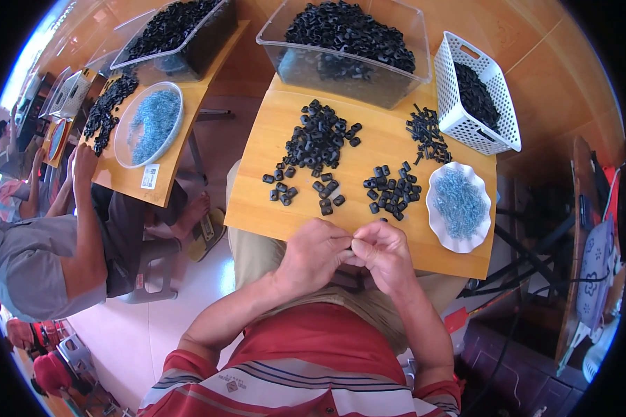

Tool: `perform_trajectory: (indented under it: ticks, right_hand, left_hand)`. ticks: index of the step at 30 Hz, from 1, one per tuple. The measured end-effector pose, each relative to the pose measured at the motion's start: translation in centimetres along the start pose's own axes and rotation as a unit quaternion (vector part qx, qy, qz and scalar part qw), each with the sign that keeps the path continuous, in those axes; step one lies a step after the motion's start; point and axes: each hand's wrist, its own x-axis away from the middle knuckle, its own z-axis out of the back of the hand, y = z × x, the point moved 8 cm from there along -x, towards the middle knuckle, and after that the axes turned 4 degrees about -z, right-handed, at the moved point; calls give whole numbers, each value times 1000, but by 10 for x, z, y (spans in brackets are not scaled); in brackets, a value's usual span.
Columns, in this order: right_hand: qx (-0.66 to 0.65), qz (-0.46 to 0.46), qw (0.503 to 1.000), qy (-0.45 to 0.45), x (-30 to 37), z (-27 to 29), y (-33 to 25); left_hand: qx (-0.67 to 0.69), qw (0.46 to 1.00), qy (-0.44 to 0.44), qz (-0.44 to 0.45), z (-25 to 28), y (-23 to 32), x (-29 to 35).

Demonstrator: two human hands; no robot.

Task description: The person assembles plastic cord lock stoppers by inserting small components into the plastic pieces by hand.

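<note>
My left hand and my right hand meet at the table's near edge, thumbs and fingers pinched together. Whatever they hold between the fingertips is too small or hidden to make out. Beyond them on the wooden table lies a loose pile of short black barrel-shaped plastic parts. A smaller cluster of similar black parts sits just past my right hand. Farther back are thin black pin-like pieces. To the right, a white scalloped plate carries many tiny clear-blue pieces.
A clear plastic bin of black parts stands at the table's back, beside a white perforated basket holding more. At left, a person sits by another table with a round tray and a second bin.
</note>
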Motion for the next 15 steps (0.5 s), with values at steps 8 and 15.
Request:
perform_trajectory:
  ticks: [8, 15]
  right_hand:
    - [-3, -20, 1000, -12, 1, -1, -1]
    - [-1, 19, 1000, -17, 0, 6, 9]
  left_hand:
    - [1, 1000, -12, -9, -5, 4, -1]
    - [14, 999, -17, 26, -9, -1, 4]
